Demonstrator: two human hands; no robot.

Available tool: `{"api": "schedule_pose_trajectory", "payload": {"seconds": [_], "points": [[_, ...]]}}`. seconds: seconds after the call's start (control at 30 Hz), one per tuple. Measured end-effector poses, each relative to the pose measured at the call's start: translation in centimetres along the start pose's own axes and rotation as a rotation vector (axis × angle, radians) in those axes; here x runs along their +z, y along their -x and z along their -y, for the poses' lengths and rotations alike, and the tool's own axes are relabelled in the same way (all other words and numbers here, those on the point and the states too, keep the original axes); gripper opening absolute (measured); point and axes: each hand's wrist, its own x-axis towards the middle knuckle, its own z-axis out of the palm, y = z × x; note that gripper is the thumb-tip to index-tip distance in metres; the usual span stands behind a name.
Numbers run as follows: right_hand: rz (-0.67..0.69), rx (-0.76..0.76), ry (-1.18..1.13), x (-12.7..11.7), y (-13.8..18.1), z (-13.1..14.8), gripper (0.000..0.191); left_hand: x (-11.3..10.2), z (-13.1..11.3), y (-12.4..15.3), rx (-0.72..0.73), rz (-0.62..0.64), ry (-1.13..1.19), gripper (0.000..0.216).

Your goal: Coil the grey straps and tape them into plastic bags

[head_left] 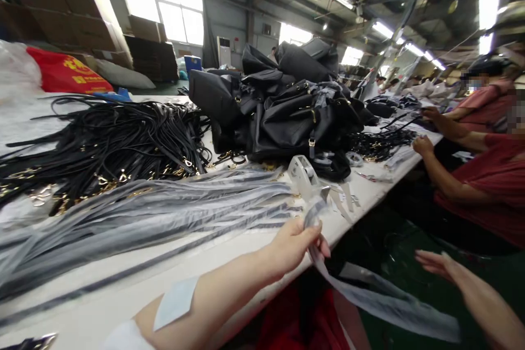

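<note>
My left hand [301, 243] is closed on a dark strap wrapped in thin translucent film [369, 298]. One end of the strap rises above my fingers beside a white tape dispenser [302, 175], and the rest hangs past the table edge to the lower right. Off the table at the right, my right hand [438, 263] is open with its fingers stretched out, apart from the strap. Several more film-wrapped straps [184, 213] lie side by side along the table, left of my left hand.
Black straps with gold clasps [139, 136] are heaped at the left. Black bags [283, 109] are piled behind the dispenser. A co-worker in a red shirt [479, 180] works across at the right. Cartons [69, 22] are stacked at the back left, behind a red bag [68, 71].
</note>
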Motion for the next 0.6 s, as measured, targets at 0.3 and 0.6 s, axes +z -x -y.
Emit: {"api": "schedule_pose_trajectory", "payload": {"seconds": [0.3, 0.6], "points": [[0.372, 0.336, -0.968, 14.7, 7.2, 12.9, 0.047, 2.5, 6.5, 2.4, 0.053, 0.516, -0.768, 0.032], [0.463, 0.021, -0.626, 12.6, 7.4, 10.6, 0.036, 0.0, 3.3, -0.7, -0.052, 0.172, -0.123, 0.060]]}}
